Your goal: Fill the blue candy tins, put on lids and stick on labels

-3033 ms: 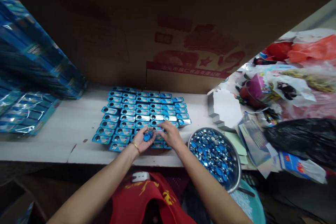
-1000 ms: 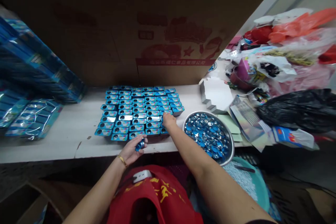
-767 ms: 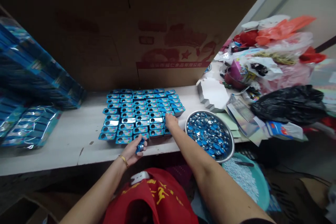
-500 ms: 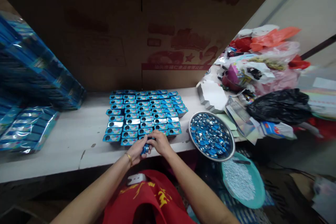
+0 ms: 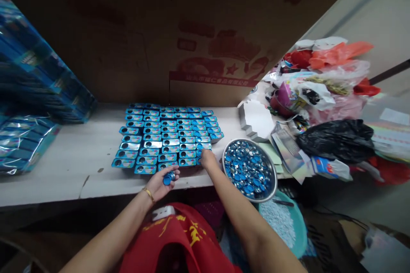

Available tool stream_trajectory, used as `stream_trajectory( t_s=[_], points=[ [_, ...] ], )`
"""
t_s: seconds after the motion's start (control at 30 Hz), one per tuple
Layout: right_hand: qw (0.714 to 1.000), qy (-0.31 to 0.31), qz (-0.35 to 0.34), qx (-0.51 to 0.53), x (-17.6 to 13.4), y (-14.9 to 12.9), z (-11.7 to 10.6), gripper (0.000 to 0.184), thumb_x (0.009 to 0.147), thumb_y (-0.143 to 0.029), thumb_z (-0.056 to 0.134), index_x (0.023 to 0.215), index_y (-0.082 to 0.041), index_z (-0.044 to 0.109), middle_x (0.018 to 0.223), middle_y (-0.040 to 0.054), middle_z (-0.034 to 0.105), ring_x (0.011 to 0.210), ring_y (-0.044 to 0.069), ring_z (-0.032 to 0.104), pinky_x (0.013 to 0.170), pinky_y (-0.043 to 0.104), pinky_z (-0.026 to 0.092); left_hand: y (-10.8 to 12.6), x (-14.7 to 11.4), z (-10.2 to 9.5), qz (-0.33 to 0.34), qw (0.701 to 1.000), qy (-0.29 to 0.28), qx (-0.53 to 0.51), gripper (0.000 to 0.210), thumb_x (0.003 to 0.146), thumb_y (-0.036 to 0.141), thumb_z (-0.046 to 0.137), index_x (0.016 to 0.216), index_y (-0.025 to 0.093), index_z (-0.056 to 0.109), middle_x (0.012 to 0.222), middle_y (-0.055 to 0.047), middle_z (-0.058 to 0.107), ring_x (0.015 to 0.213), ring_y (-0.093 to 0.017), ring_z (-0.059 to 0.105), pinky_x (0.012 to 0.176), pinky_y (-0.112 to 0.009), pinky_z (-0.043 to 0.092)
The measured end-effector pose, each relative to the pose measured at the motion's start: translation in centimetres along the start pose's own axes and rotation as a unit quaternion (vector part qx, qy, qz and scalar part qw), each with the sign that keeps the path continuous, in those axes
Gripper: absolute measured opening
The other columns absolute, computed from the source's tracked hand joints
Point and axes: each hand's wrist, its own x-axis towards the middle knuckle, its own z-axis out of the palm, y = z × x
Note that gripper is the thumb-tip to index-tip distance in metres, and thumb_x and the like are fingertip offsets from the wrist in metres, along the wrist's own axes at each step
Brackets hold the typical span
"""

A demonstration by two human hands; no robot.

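Note:
Several small round blue caps (image 5: 168,178) lie in my left hand (image 5: 162,182), palm up with its fingers curled around them, just in front of the rows of boxes. My right hand (image 5: 208,160) is down at the front right of these blue boxes (image 5: 169,135), its fingers drawn together over a box there. Whatever lies between its fingertips is hidden. Most boxes show a dark round hole at one end; some in the right columns have a blue cap in that place. A metal bowl (image 5: 226,149) full of blue and silver caps stands right of my right hand.
A tall cardboard carton (image 5: 134,51) walls off the back. Stacked blue packs (image 5: 41,64) and a wrapped pack (image 5: 25,140) stand left. White card pieces (image 5: 256,118), plastic bags (image 5: 336,136) and a green basin (image 5: 301,226) of pale pellets are at the right.
My right hand has left my left hand and moved right to the front right boxes. My left hand has shifted slightly left and turned more open, with the caps showing. The view has shifted a little.

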Motion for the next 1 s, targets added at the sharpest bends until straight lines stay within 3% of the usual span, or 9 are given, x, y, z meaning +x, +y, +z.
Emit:
stream_trajectory(
  t_s=[0.1, 0.2, 0.33, 0.43, 0.53, 0.6, 0.83, 0.9, 1.0],
  points=[
    [0.998, -0.035, 0.021, -0.040, 1.5, -0.5, -0.3, 0.049, 0.052, -0.024, 0.072, 0.098, -0.014, 0.056, 0.094, 0.0144, 0.061, 0.087, 0.025, 0.058, 0.066, 0.028, 0.041, -0.2, 0.3, 0.6, 0.009, 1.000, 0.005, -0.021, 0.018, 0.072, 0.018, 0.055, 0.088, 0.011, 0.058, 0.076, -0.006, 0.059, 0.059, -0.009, 0.056, 0.038, -0.013, 0.037],
    [0.996, -0.057, 0.011, -0.064, 1.9, -0.4, -1.1, 0.046, 0.049, -0.023, 0.074, 0.091, -0.015, 0.059, 0.090, 0.0121, 0.062, 0.085, 0.024, 0.058, 0.066, 0.026, 0.041, -0.3, 0.7, 1.1, 0.019, 0.999, 0.007, -0.044, 0.017, 0.075, 0.019, 0.051, 0.089, 0.011, 0.057, 0.079, -0.008, 0.061, 0.065, -0.012, 0.059, 0.048, -0.018, 0.045],
    [0.996, -0.033, -0.035, -0.072, -0.5, -0.5, -1.7, 0.037, 0.064, -0.028, 0.065, 0.099, -0.017, 0.055, 0.098, 0.0100, 0.059, 0.089, 0.021, 0.056, 0.070, 0.027, 0.040, -0.2, 1.2, 1.3, 0.012, 0.997, -0.002, -0.074, 0.021, 0.079, 0.023, 0.045, 0.088, 0.009, 0.057, 0.083, -0.012, 0.062, 0.074, -0.016, 0.060, 0.064, -0.026, 0.049],
    [0.987, 0.031, -0.159, -0.015, -3.6, -1.9, -0.7, 0.025, 0.081, -0.033, 0.046, 0.103, -0.024, 0.053, 0.104, 0.0046, 0.055, 0.091, 0.015, 0.053, 0.072, 0.023, 0.038, 0.2, 1.7, 1.4, 0.007, 0.996, -0.027, -0.089, 0.026, 0.081, 0.029, 0.043, 0.088, 0.008, 0.057, 0.081, -0.011, 0.062, 0.074, -0.015, 0.059, 0.068, -0.028, 0.048],
    [0.939, 0.059, -0.336, 0.036, -6.0, -4.2, 1.0, 0.023, 0.081, -0.030, 0.046, 0.102, -0.030, 0.056, 0.097, 0.0018, 0.055, 0.089, 0.013, 0.051, 0.072, 0.021, 0.037, 0.3, 2.2, 1.7, 0.012, 0.992, -0.070, -0.102, 0.029, 0.082, 0.032, 0.041, 0.082, 0.009, 0.058, 0.075, -0.008, 0.061, 0.066, -0.012, 0.058, 0.064, -0.024, 0.047],
    [0.924, 0.060, -0.375, 0.049, -6.6, -5.3, 1.9, 0.022, 0.081, -0.026, 0.046, 0.098, -0.030, 0.059, 0.093, 0.0018, 0.056, 0.087, 0.014, 0.050, 0.070, 0.022, 0.037, 0.2, 2.4, 1.9, 0.007, 0.991, -0.081, -0.110, 0.029, 0.083, 0.032, 0.040, 0.077, 0.010, 0.058, 0.070, -0.005, 0.059, 0.060, -0.010, 0.056, 0.060, -0.023, 0.047],
    [0.907, 0.060, -0.295, 0.293, -4.5, -3.7, 2.1, 0.020, 0.081, -0.022, 0.046, 0.089, -0.024, 0.064, 0.088, 0.0009, 0.059, 0.081, 0.010, 0.054, 0.071, 0.019, 0.041, 0.2, 2.5, 0.8, 0.020, 0.992, -0.033, -0.120, 0.013, 0.078, 0.017, 0.048, 0.080, 0.008, 0.057, 0.075, -0.007, 0.061, 0.070, -0.013, 0.058, 0.070, -0.028, 0.049],
    [0.934, 0.055, -0.224, 0.273, -3.2, -3.0, 1.9, 0.018, 0.079, -0.023, 0.047, 0.088, -0.021, 0.063, 0.083, 0.0017, 0.060, 0.076, 0.012, 0.055, 0.069, 0.021, 0.041, 0.7, 2.4, 0.0, 0.033, 0.993, -0.012, -0.110, 0.011, 0.076, 0.013, 0.049, 0.082, 0.009, 0.058, 0.077, -0.009, 0.061, 0.073, -0.015, 0.059, 0.069, -0.028, 0.050],
    [0.975, 0.029, -0.166, 0.146, -1.5, -3.2, 1.9, 0.014, 0.075, -0.020, 0.050, 0.084, -0.019, 0.062, 0.086, 0.0034, 0.061, 0.080, 0.014, 0.056, 0.071, 0.023, 0.041, 1.6, 1.9, -1.0, 0.057, 0.993, 0.008, -0.102, 0.014, 0.075, 0.010, 0.048, 0.085, 0.009, 0.058, 0.077, -0.010, 0.061, 0.074, -0.016, 0.060, 0.064, -0.026, 0.051]
  ],
)
